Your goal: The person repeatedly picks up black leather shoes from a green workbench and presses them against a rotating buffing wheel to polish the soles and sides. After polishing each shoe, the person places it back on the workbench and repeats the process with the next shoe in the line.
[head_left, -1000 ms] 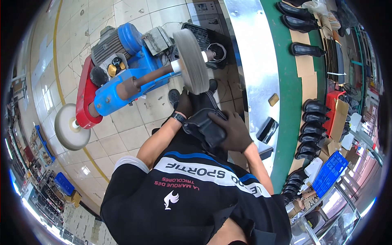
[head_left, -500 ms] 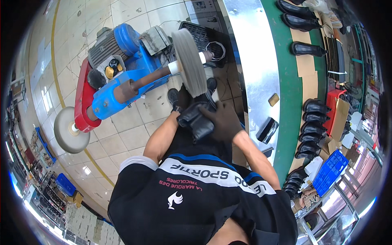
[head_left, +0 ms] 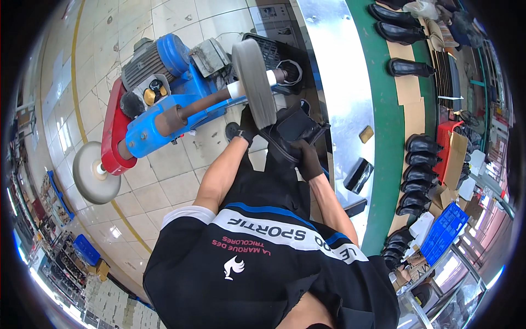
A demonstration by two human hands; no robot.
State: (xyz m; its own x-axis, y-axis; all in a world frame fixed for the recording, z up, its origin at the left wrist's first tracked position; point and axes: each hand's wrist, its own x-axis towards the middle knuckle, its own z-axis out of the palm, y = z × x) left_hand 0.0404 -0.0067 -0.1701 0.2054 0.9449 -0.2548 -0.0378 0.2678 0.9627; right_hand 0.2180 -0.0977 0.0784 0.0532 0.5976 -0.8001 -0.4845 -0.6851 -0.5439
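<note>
The gloved right hand's (head_left: 310, 161) fingers grasp a black boot (head_left: 289, 130) by the grey wheel's (head_left: 253, 82) lower end; the left hand's (head_left: 248, 125) grip (fingers mostly hidden) I cannot tell.

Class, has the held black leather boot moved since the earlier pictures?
Yes: judged against the round grey wheel, the black leather boot has moved upward and rightward in the picture.
</note>
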